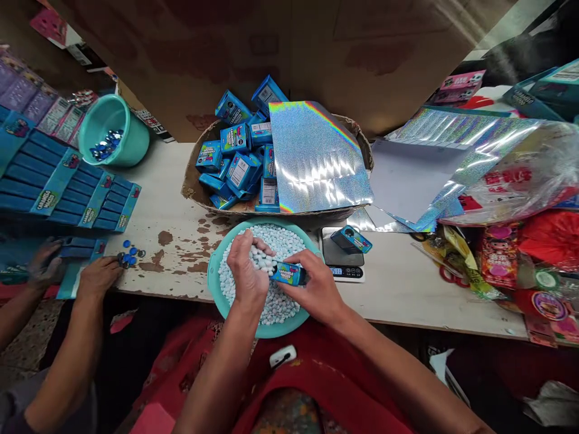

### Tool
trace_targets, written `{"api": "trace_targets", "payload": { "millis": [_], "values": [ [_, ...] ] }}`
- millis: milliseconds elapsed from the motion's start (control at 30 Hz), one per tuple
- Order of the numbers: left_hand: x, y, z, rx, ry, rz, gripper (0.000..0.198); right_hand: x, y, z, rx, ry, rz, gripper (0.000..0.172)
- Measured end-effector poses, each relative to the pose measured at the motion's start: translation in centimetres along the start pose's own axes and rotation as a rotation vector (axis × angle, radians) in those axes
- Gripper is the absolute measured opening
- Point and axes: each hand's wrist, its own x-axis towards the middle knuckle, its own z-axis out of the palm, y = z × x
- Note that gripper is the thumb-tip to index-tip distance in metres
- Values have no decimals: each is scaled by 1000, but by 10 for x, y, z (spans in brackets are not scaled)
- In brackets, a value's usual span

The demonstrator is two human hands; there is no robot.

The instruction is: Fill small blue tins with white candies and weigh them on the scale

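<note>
Rounded white pellets [261, 260] lie in cupped left hand [248, 269] — right hand [318, 288] pinches oblong box [288, 273].

Has both arms stretched forward and down, bare at the forearms, converging in front of the body. Holds left hand [248, 268] cupped, palm turned inward toward the right, fingers bent over it. Angles left forearm [224, 374] steeply forward, leaning slightly right. Has right hand [319, 288] closed in a pinch, thumb opposed to fingers, fingertips pointing left. Runs right forearm [398, 361] in on a long, flatter diagonal from the right. Holds hands just beside each other, fingertips apart.
</note>
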Motion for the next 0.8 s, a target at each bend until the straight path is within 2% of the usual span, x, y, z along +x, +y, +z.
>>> {"api": "trace_targets", "payload": {
  "millis": [200,333,433,800],
  "values": [
    [-2,-1,3,-21,6,35,25,-2,1,-4,-1,33,-21,27],
    [-4,-4,4,-5,-34,38,28,0,1,-1,-16,17,0,28],
    [-6,-2,4,5,-61,102,30,2,0,1,13,15,0,28],
    [-4,-4,8,59,-28,167,37,5,4,6,102,55,32,26]
  ]
}}
